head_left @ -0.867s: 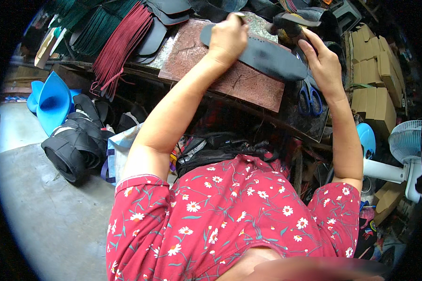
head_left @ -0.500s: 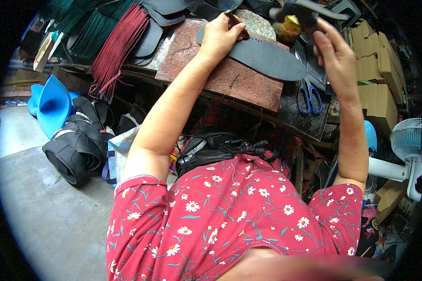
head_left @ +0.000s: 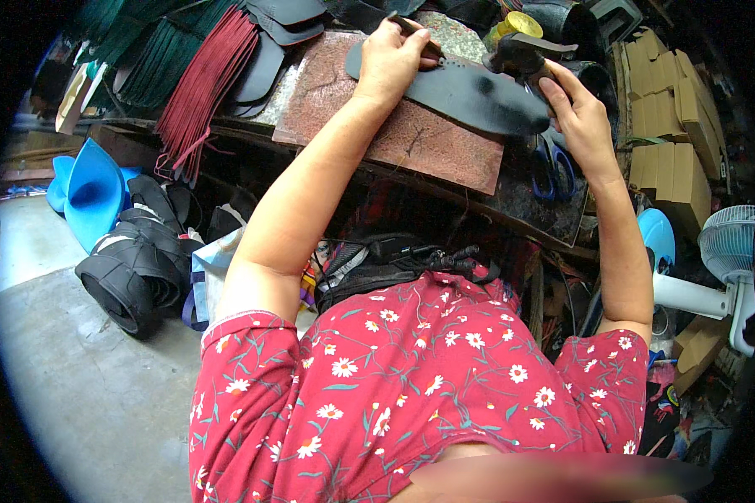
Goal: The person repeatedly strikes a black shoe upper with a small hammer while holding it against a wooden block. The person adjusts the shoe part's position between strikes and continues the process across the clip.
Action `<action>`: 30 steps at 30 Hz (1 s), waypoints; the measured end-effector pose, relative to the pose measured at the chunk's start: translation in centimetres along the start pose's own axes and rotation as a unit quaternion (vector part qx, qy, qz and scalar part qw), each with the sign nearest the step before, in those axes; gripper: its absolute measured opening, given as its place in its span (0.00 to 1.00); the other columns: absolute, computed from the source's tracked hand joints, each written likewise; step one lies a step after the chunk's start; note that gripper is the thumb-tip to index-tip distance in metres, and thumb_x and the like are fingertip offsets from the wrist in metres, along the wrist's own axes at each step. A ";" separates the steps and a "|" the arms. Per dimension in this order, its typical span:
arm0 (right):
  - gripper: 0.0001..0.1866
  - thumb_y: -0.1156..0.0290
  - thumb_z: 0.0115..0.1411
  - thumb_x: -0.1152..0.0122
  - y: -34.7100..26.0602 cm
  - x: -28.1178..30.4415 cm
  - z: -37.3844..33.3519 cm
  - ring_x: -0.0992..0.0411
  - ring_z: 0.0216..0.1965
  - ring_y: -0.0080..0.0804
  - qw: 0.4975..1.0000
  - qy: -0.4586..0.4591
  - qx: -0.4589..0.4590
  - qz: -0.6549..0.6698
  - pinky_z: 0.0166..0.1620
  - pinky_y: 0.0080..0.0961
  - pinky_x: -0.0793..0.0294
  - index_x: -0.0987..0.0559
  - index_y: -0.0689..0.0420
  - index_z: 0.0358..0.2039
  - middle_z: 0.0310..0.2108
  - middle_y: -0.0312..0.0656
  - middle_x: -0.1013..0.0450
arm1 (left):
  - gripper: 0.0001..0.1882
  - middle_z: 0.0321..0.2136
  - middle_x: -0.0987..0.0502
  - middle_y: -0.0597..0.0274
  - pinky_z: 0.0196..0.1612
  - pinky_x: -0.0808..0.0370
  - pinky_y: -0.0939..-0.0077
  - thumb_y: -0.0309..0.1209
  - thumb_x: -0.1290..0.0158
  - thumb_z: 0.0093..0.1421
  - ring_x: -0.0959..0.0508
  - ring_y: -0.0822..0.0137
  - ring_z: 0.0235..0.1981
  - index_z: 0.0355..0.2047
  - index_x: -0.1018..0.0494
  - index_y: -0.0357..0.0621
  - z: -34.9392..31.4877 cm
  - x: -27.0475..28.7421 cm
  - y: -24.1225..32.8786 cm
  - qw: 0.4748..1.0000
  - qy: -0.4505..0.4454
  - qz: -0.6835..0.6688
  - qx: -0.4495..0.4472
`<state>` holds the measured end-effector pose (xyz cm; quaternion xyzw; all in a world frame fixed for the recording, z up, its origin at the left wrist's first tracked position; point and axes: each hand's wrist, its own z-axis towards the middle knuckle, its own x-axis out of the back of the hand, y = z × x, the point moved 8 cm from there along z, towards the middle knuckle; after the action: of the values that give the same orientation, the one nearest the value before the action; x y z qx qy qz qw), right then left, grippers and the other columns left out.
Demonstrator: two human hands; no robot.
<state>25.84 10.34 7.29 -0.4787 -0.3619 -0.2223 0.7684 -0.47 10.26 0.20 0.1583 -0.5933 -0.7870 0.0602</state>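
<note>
A dark grey sole-shaped sheet [head_left: 453, 96] lies across a reddish, worn board [head_left: 457, 155] on the bench. My left hand [head_left: 390, 63] is closed around a dark, narrow tool, probably a punch [head_left: 430, 57], which stands on the sheet near its left part. Small dark holes or marks show in the sheet beside the tool's lower end. My right hand [head_left: 580, 126] grips a hammer [head_left: 512, 57] by its handle. The dark hammer head hangs over the sheet, apart from the tool, and casts a shadow on it.
Blue-handled scissors [head_left: 554, 172] lie right of the board. Red cords [head_left: 210, 92] and dark sole pieces [head_left: 264, 71] sit at the left. A yellow round container [head_left: 520, 23] stands behind the hammer. Cardboard boxes [head_left: 671, 176] and a fan [head_left: 726, 251] are at the right.
My right hand has brought the hammer down and left, from beyond the sheet's right end to above it. My left hand stays in nearly the same place with its tool.
</note>
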 end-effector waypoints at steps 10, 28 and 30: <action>0.20 0.62 0.69 0.47 -8.0 5.1 -0.2 0.35 0.25 0.12 0.969 0.071 0.155 0.181 0.27 0.13 0.32 0.29 0.50 0.60 0.29 0.32 0.27 | 0.11 0.29 0.19 0.51 0.35 0.21 0.68 0.31 0.42 0.60 0.17 0.58 0.30 0.40 0.27 0.39 -1.2 -2.5 3.9 0.912 -0.065 0.343 -0.217; 0.21 0.49 0.64 0.48 -0.7 -1.8 -0.6 0.23 0.39 0.51 0.992 -0.036 -0.015 -0.116 0.41 0.41 0.25 0.25 0.40 0.54 0.33 0.50 0.21 | 0.05 0.29 0.20 0.56 0.32 0.19 0.78 0.25 0.47 0.62 0.19 0.70 0.28 0.36 0.29 0.36 0.0 2.4 1.9 0.999 -0.005 0.026 -0.018; 0.21 0.48 0.64 0.48 -0.2 -2.0 -0.3 0.23 0.39 0.51 0.993 -0.037 -0.020 -0.115 0.41 0.40 0.25 0.25 0.40 0.54 0.33 0.50 0.21 | 0.07 0.27 0.19 0.58 0.32 0.20 0.80 0.27 0.44 0.60 0.19 0.72 0.26 0.35 0.27 0.35 -0.2 2.5 1.3 0.998 0.000 0.068 -0.010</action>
<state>24.57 9.94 5.80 -0.4573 -0.4383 -0.2979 0.7141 -2.85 8.98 0.92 0.1168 -0.5948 -0.7870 0.1150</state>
